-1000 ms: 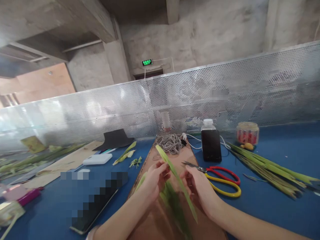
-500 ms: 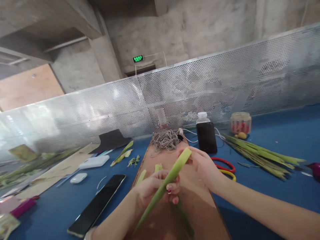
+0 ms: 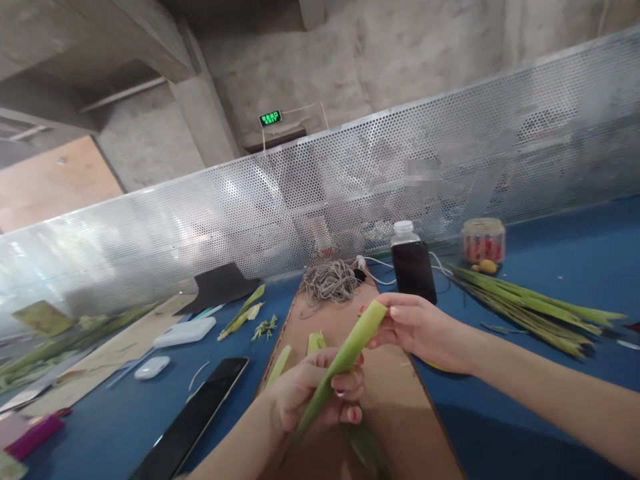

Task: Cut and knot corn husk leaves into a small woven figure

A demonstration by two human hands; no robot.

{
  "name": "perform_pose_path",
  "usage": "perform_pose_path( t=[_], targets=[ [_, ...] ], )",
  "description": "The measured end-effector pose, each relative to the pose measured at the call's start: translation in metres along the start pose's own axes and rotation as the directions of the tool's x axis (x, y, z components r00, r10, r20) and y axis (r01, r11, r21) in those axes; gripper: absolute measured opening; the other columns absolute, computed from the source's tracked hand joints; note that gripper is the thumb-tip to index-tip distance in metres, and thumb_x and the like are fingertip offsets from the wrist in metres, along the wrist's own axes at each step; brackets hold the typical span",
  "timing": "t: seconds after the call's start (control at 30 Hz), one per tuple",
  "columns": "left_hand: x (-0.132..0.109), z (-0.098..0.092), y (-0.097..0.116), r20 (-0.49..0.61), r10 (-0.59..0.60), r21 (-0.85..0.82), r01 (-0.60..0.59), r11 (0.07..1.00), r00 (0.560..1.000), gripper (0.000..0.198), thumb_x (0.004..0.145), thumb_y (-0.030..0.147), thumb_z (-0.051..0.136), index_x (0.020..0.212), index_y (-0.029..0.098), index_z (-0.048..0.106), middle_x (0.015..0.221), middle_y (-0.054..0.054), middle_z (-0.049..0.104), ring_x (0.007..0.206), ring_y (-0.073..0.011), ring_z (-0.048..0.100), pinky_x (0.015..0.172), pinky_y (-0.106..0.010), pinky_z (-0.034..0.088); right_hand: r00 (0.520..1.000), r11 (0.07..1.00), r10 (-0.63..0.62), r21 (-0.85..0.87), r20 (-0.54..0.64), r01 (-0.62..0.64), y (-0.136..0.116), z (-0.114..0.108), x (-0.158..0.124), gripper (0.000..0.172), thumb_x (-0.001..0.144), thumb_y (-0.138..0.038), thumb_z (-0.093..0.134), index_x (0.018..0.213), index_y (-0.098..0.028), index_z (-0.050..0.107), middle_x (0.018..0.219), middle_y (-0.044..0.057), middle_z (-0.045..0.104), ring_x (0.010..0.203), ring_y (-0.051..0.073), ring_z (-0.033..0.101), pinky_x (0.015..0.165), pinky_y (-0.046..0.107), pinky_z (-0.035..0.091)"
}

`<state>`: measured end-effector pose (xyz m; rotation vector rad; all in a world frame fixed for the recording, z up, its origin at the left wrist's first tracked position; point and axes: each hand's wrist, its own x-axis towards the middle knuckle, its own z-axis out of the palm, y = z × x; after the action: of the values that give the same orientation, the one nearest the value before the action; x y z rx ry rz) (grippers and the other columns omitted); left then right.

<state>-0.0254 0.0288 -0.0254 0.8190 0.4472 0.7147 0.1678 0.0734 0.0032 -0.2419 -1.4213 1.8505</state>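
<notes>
A long green leaf, pale at its cut upper end, slants across the middle of the view. My left hand is closed around its middle. At the pale end, my right hand pinches the edge between thumb and fingers. Below them lies a brown cardboard strip. Pale leaf pieces rest on its left side, partly behind my left hand. A darker green leaf shows beneath my left hand, blurred.
Grey yarn lies at the cardboard's far end. To the right are a dark phone, a jar and a bundle of long leaves. A black phone and white case are left. A perforated metal screen stands behind.
My right hand has shifted slightly right and now covers most of the red and yellow rings. The leaf's pale end moved slightly right with it. The view has tilted a little.
</notes>
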Motion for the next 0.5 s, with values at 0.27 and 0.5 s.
perform_pose_path(
  t=[0.27,0.5],
  targets=[
    [0.003,0.005,-0.004,-0.166,0.097,0.108,-0.08,0.991,0.981,0.024,0.069,0.01,0.06,0.093,0.014,0.062,0.077,-0.005,0.056,0.065,-0.0109,0.049,0.062,-0.027,0.042,0.992,0.996,-0.025,-0.087,-0.124,0.014,0.009,0.001,0.003,0.012,0.073,-0.022,0.063,0.078,-0.012,0.061,0.075,0.003,0.064,0.069,0.012,0.06,0.07,0.028,0.047],
    [0.007,0.011,-0.003,-0.306,0.181,0.198,-0.123,0.972,0.935,0.026,0.074,0.037,0.058,0.076,0.011,0.062,0.072,-0.007,0.062,0.06,-0.0133,0.055,0.057,-0.025,0.044,0.981,0.993,0.004,-0.115,-0.195,-0.027,0.016,0.003,0.003,0.015,0.07,-0.025,0.065,0.078,-0.013,0.06,0.074,0.002,0.063,0.065,0.013,0.059,0.064,0.029,0.048]
  ],
)
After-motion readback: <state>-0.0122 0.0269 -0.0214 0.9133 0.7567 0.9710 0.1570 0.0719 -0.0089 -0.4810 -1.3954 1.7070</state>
